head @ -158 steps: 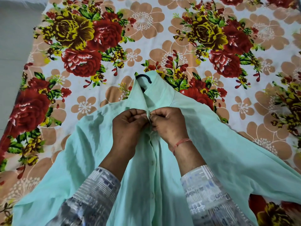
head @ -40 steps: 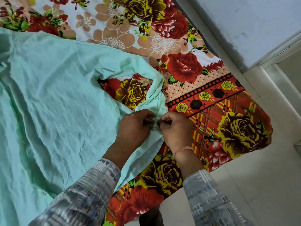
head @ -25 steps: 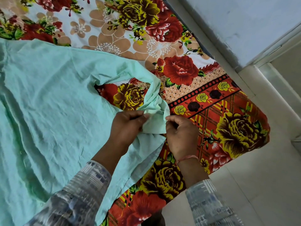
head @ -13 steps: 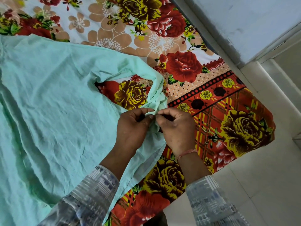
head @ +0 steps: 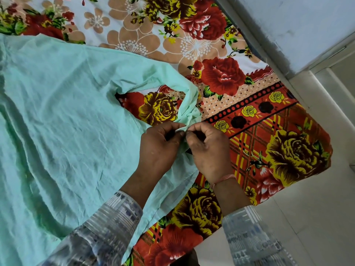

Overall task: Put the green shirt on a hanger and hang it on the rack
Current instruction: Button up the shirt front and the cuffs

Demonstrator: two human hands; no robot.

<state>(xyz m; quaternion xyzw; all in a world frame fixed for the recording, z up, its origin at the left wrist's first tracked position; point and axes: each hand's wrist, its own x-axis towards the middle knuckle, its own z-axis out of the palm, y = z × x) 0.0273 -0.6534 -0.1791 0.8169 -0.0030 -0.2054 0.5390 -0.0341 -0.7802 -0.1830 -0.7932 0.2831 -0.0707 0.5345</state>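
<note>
The pale green shirt (head: pixel 63 121) lies spread and creased over the left half of the bed. One sleeve curves round to the right and ends at my hands. My left hand (head: pixel 160 144) and my right hand (head: pixel 206 148) meet over the sleeve's cuff (head: pixel 189 117), each pinching the green cloth between thumb and fingertips. The hanger and the collar are out of view.
A flowered bedsheet (head: pixel 226 77) in red, yellow and beige covers the bed, its corner hanging at the right. Pale floor tiles (head: pixel 307 217) lie to the right and below. A grey-white wall (head: pixel 288 22) and a door frame stand at the upper right.
My hands left the collar and now work at the end of the right sleeve. In the last second they parted on the cuff, then closed together on it again.
</note>
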